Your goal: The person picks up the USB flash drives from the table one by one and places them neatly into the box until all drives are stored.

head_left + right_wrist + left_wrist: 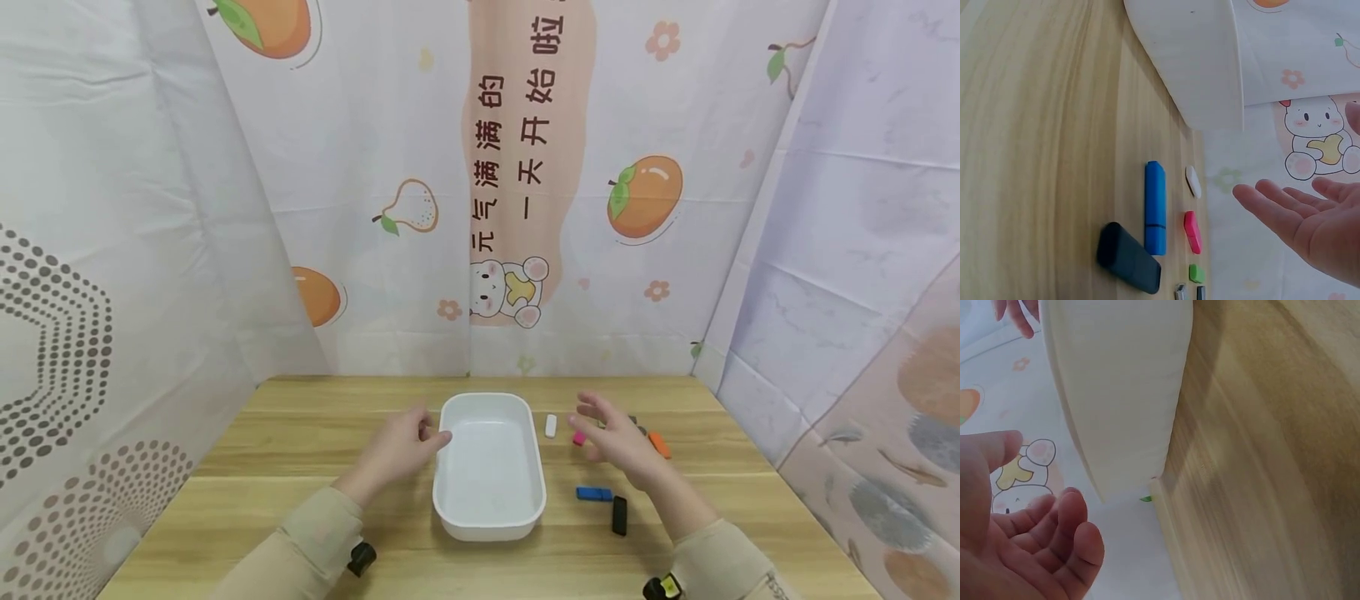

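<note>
A white rectangular tray (491,532) with rounded corners stands on the wooden table, and nothing lies inside it. At its left wall is my left hand (401,446), fingers loosely bent and holding nothing; in the left wrist view the hand (1035,544) shows a bare palm. My right hand (621,443), also holding nothing, hovers over the small objects right of the tray with its fingers spread. Below it lie a blue capped stick (594,493) and a black one (619,516). A pink piece (579,437) and a white piece (551,426) lie near its fingertips.
An orange piece (659,445) lies right of my right hand. In the right wrist view there is a green piece (1196,273) beside two small dark-and-silver ones. Printed curtains (390,283) hang behind the table (300,425) and along both sides.
</note>
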`<state>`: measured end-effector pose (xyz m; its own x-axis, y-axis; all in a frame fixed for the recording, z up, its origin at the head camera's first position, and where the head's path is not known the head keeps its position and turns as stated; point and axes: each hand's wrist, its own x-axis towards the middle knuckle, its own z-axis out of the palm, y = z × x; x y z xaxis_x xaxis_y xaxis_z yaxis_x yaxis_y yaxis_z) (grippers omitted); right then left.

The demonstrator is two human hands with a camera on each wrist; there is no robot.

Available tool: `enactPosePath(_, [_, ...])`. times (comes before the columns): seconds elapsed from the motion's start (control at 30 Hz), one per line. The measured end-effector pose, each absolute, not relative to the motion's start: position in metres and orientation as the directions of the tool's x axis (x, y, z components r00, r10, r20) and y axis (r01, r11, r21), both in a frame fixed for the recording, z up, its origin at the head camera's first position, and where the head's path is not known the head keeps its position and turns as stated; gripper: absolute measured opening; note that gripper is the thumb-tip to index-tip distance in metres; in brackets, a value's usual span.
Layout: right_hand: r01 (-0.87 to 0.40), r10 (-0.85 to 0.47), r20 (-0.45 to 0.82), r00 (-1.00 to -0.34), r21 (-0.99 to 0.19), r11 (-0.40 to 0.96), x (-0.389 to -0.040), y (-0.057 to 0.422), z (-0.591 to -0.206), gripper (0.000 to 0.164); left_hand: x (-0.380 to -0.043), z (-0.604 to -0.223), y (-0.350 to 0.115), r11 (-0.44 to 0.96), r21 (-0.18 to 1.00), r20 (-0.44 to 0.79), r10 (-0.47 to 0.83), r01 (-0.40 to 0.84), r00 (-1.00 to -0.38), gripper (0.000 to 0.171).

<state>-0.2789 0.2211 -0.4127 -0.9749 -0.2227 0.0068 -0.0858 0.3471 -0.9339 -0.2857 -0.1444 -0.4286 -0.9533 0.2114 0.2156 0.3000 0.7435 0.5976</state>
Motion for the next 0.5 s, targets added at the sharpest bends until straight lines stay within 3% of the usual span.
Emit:
enactPosePath(0.27, [-0.091, -0.257, -0.001, -0.966, -0.934, 0.345, -0.274, 0.217, -0.414, 0.078, -0.287, -0.438, -0.140, 0.740, 0.628, 0.118, 0.217, 0.242, -0.969, 0.056])
enactPosePath(0.5, [-0.074, -0.249, -0.020, -0.968, -0.928, 0.365, -0.275, 0.214, -0.418, 0.078, -0.285, -0.441, -0.139, 0.751, 0.601, 0.111, 0.259, 0.272, -0.960, 0.061])
